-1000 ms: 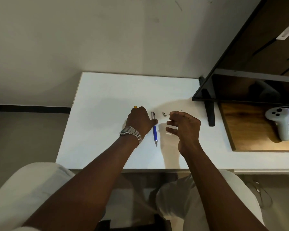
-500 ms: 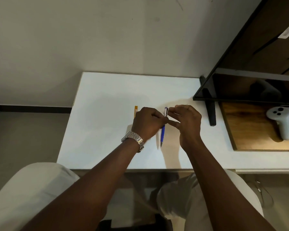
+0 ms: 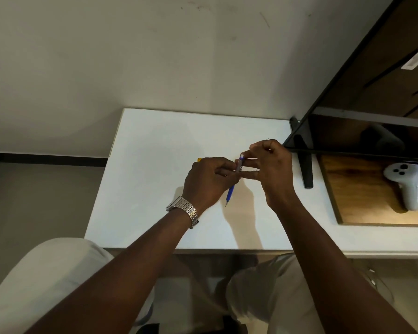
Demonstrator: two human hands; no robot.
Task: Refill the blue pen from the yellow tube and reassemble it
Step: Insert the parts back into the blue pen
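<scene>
Blue plastic shows on the lower half of the blue pen [image 3: 230,194], which is lifted clear of the white tabletop [image 3: 155,189] and tilted, its fine tip pointing down toward the person and its silvery upper half rising toward the monitor [image 3: 348,136]. The left hand [image 3: 209,183] is clenched around the middle of the pen, fingers curled over the barrel (a metal-link wristwatch [image 3: 184,210] sits on that wrist). The right hand [image 3: 270,169] pinches the pen's upper end between thumb and forefinger, right at the pale cap; a thin dark sliver pokes out above its knuckles, too small to identify. Just left of the left hand, only a small end of the yellow tube [image 3: 199,160] shows on the tabletop, the rest hidden behind the knuckles. Right of the pen, beyond the monitor's black foot [image 3: 305,169], a white game controller [image 3: 404,186] lies on a wooden surface [image 3: 357,196].
</scene>
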